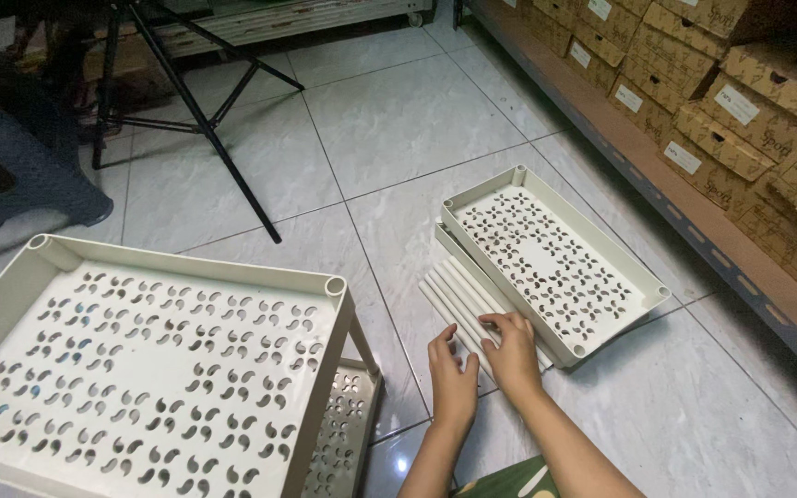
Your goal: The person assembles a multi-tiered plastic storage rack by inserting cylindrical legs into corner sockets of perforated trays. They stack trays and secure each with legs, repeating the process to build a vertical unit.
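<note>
Two bare hands meet low in the middle of the frame, over a floor of pale marbled tiles (417, 120) with thin dark grout lines. Along the right edge runs a low shelf (694, 217) stacked with brown cardboard boxes (740, 111); in the upper left stand the black legs of a tripod (205, 120), with a dark chair or bin beside them.

Filling the lower left is a cream plastic rack (140, 360) whose perforated top tray is bare, and a second perforated tier shows beneath it at the bottom centre. Right of centre, a loose perforated tray (555, 258) of the same cream colour lies tilted over another tray, nothing inside it.

Just left of that tray, a row of cream tubes (458, 290) lies side by side on the tiles. The right hand (512, 346) rests on their near ends, fingers curled down onto them. The left hand (454, 378) lies just beside it, fingers together and flat; whether it touches a tube I cannot tell.
</note>
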